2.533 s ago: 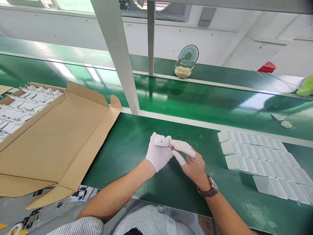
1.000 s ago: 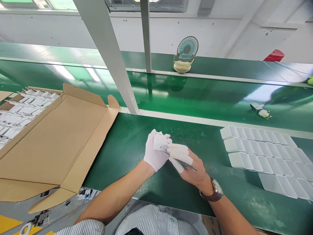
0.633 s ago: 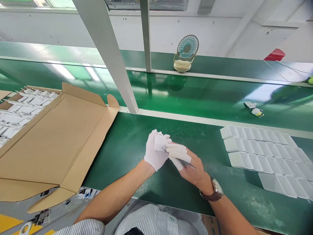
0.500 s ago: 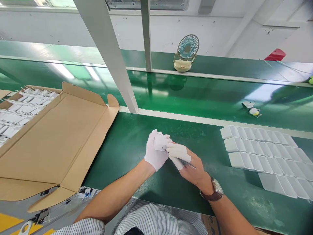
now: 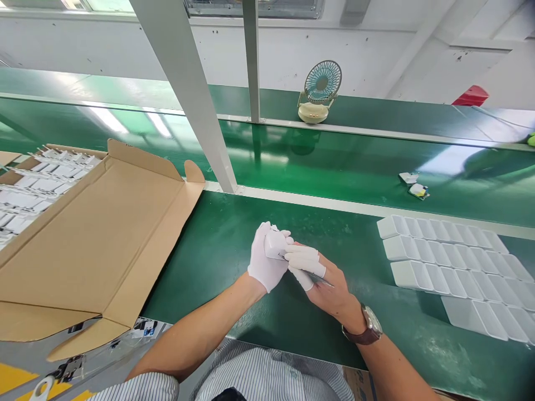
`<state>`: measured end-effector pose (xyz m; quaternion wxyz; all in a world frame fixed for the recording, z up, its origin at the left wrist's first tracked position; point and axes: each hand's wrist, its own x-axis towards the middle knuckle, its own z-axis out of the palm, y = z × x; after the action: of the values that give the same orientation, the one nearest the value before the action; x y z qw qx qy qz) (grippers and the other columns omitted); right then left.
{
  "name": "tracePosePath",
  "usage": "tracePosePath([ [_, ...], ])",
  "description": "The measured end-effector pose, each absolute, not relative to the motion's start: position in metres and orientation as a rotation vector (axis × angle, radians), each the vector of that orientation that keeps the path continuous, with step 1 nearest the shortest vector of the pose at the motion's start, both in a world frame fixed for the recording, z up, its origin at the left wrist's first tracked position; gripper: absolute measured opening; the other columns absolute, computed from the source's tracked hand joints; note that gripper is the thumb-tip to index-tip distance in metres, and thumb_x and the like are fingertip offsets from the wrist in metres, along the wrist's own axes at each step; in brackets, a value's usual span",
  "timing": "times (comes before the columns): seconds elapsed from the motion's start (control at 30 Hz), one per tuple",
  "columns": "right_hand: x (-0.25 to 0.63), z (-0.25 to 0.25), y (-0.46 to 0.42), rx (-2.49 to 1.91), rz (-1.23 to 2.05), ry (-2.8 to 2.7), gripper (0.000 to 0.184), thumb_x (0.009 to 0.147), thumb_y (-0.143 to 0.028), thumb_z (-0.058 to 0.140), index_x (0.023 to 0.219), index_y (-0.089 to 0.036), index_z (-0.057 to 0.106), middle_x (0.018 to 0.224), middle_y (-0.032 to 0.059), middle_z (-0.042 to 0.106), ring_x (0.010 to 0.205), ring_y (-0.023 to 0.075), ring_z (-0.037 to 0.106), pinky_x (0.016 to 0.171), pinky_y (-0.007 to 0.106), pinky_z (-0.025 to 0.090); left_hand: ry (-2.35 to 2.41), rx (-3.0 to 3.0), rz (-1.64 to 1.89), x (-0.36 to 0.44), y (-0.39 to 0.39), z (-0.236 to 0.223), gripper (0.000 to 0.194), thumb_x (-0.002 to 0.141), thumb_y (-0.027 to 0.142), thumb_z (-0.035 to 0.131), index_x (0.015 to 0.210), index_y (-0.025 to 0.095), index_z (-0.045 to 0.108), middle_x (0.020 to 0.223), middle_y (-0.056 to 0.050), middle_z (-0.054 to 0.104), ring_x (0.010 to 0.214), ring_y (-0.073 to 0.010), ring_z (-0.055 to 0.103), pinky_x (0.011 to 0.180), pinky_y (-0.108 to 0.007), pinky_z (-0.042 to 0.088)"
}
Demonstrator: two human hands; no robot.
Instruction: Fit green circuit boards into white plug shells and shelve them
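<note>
My left hand (image 5: 264, 262), in a white glove, grips a small white plastic part (image 5: 275, 245) above the green bench. My right hand (image 5: 324, 278) wears white finger cots on thumb and two fingers and pinches thin metal tweezers (image 5: 311, 273); their tip rests against the underside of the white part. A brown watch sits on my right wrist. Both hands meet just left of the bench's middle.
An open cardboard box (image 5: 96, 234) with rows of white parts (image 5: 29, 186) lies to the left. Rows of white moulded trays (image 5: 451, 264) lie to the right. Two small items (image 5: 413, 185) ride the far green conveyor belt. A small desk fan (image 5: 320, 100) stands behind; a slanted white post (image 5: 196, 106) rises ahead.
The two small items on the far belt have drifted leftward. My hands stay together on the white part, which has turned slightly in my left hand.
</note>
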<state>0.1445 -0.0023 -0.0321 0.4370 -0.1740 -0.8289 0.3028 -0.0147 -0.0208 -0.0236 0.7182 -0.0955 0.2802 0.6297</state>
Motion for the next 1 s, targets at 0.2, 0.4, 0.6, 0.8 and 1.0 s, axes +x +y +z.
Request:
tracePosePath([
  [0.2, 0.143, -0.029, 0.0, -0.446, 0.827, -2.093, 0.034, 0.094, -0.008, 0.062, 0.122, -0.026, 0.069, 0.115, 0.0064, 0.075, 0.123, 0.024, 0.066, 0.105, 0.046, 0.058, 0.649, -0.312, 1.452, -0.013, -0.02, -0.024, 0.022, 0.08, 0.038, 0.067, 0.074, 0.019, 0.058, 0.068, -0.003, 0.06, 0.059, -0.0158, 0.058, 0.057, -0.029, 0.048],
  [0.4, 0.143, -0.033, 0.003, -0.52, 0.94, -2.11, 0.028, 0.095, -0.013, 0.065, 0.118, -0.027, 0.071, 0.112, 0.006, 0.076, 0.115, 0.0231, 0.07, 0.099, 0.04, 0.061, 0.649, -0.275, 1.487, -0.01, -0.024, -0.038, 0.025, 0.082, 0.041, 0.066, 0.078, 0.017, 0.063, 0.067, -0.004, 0.058, 0.06, -0.0164, 0.058, 0.058, -0.03, 0.05],
  [0.6, 0.141, -0.03, 0.01, -0.485, 1.012, -2.137, 0.034, 0.093, -0.006, 0.062, 0.116, -0.028, 0.071, 0.108, 0.0046, 0.077, 0.108, 0.0223, 0.071, 0.093, 0.039, 0.062, 0.672, -0.301, 1.552, -0.007, -0.022, -0.039, 0.02, 0.083, 0.035, 0.063, 0.072, 0.02, 0.057, 0.073, -0.003, 0.062, 0.061, -0.0165, 0.06, 0.063, -0.032, 0.051],
  [0.8, 0.141, -0.029, 0.009, -0.57, 0.999, -2.191, 0.034, 0.091, -0.011, 0.067, 0.12, -0.03, 0.07, 0.11, 0.0052, 0.076, 0.104, 0.0232, 0.071, 0.087, 0.039, 0.062, 0.709, -0.322, 1.604, -0.006, -0.02, -0.032, 0.017, 0.082, 0.029, 0.066, 0.073, 0.022, 0.053, 0.074, -0.002, 0.062, 0.063, -0.0176, 0.061, 0.064, -0.033, 0.05],
  [1.0, 0.143, -0.038, 0.012, -0.562, 1.01, -2.177, 0.037, 0.092, -0.01, 0.065, 0.122, -0.03, 0.069, 0.114, 0.0047, 0.075, 0.105, 0.0218, 0.071, 0.087, 0.037, 0.062, 0.681, -0.315, 1.509, -0.008, -0.02, -0.035, 0.021, 0.084, 0.04, 0.063, 0.076, 0.02, 0.058, 0.068, -0.003, 0.059, 0.061, -0.0182, 0.061, 0.063, -0.033, 0.052],
])
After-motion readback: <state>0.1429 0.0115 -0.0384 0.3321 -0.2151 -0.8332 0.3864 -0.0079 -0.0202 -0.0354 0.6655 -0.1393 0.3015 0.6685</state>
